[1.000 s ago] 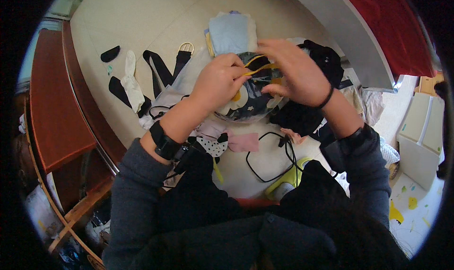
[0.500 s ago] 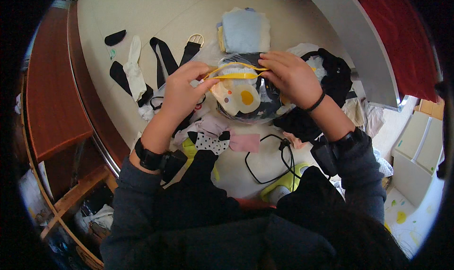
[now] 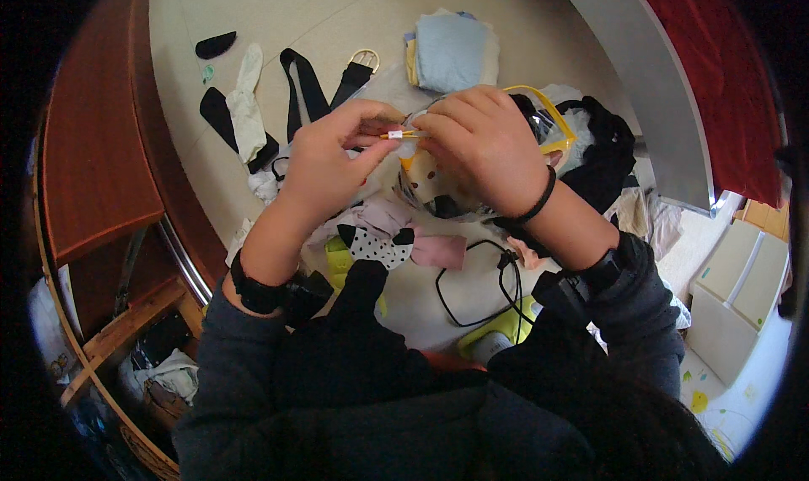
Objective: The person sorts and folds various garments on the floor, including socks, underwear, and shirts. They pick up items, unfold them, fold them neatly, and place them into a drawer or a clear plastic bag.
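Observation:
Both my hands are on a clear plastic zip bag (image 3: 415, 178) with a yellow-edged mouth and cartoon prints, with dark and pale things inside. My left hand (image 3: 327, 157) pinches one end of the yellow closure between thumb and fingers, beside a small white slider (image 3: 395, 135). My right hand (image 3: 493, 144) has its fingers closed at the same closure, just right of the slider, and hides much of the bag. Past the right hand, the yellow rim (image 3: 563, 119) of the mouth stands up in a loop.
Folded pale-blue cloths (image 3: 455, 51) lie beyond the bag. To the left are a black belt (image 3: 305, 85), a white sock (image 3: 247, 102) and dark cloth pieces. Black garments (image 3: 611, 144) lie right. A black cord (image 3: 451, 300) and pink cloth (image 3: 440, 251) are nearer. Brown furniture (image 3: 105, 136) borders the left.
My right hand has moved left and closer to my left hand. The bag's mouth, earlier stretched between both hands, now has one end pinched and its rim looping out to the right.

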Demonstrator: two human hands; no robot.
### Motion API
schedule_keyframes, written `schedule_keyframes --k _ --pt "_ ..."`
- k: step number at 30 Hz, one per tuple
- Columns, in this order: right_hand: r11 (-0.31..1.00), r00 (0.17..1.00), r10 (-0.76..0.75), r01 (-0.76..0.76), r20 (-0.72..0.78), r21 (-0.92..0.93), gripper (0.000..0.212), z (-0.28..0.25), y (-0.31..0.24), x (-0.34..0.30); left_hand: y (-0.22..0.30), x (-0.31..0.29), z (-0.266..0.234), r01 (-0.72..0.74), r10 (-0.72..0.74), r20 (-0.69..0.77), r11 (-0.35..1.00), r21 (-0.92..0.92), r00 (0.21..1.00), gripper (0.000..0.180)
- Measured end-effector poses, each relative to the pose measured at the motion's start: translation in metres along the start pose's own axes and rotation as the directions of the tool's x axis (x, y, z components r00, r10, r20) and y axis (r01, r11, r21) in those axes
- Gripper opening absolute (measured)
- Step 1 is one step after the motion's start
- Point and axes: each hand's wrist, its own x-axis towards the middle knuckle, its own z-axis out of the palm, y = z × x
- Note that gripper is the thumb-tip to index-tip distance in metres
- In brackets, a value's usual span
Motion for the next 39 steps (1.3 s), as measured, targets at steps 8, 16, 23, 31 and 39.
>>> schedule_keyframes --k 8,16,23,31,39 --pt "0.998 0.997 -0.043 0.046 -0.061 0.041 0.011 0.009 -0.011 0.006 0.007 -0.007 -0.009 -0.088 0.092 -0.011 0.975 0.203 0.996 0.023" --pt "0.992 0.992 -0.124 0.124 -0.009 0.029 0.017 0.000 -0.004 -0.001 0.014 -0.009 -0.017 -0.193 0.171 0.104 0.943 0.269 0.980 0.021" --pt "0.998 0.996 -0.070 0.070 0.059 -0.002 0.023 -0.022 0.006 -0.034 0.017 -0.014 -0.022 -0.099 0.066 0.182 0.978 0.182 0.981 0.018" --pt "0.999 0.994 -0.031 0.033 0.108 -0.009 0.019 -0.033 0.011 -0.060 0.018 -0.021 -0.031 -0.054 0.008 0.291 0.987 0.149 0.957 0.020" --pt "0.998 0.996 0.040 -0.044 0.084 0.041 0.023 -0.036 0.011 -0.063 0.034 -0.009 -0.029 -0.039 -0.066 0.427 0.972 0.233 0.902 0.027"
